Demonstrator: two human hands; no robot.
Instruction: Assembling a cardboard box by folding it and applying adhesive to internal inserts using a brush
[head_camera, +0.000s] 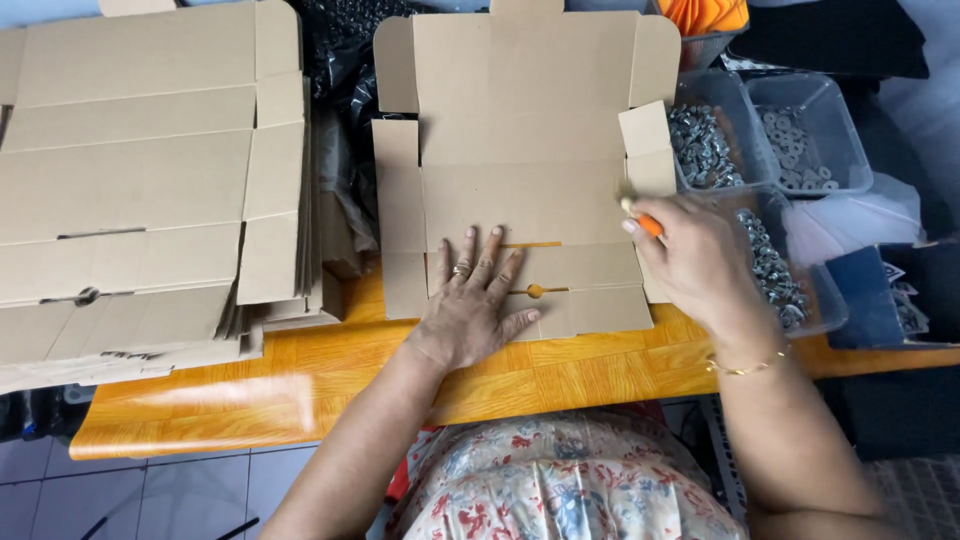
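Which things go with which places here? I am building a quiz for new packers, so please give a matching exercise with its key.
Things:
1. left hand
2. right hand
3. stack of flat cardboard blanks
4. clear tubs of metal washers

Places:
A. right edge of the table
B. left side of the table
C. pressed flat on the unfolded box
D. at the box's right flap, holding an orange-tipped tool

Pairs: 1-C, 2-D, 3-B, 4-A
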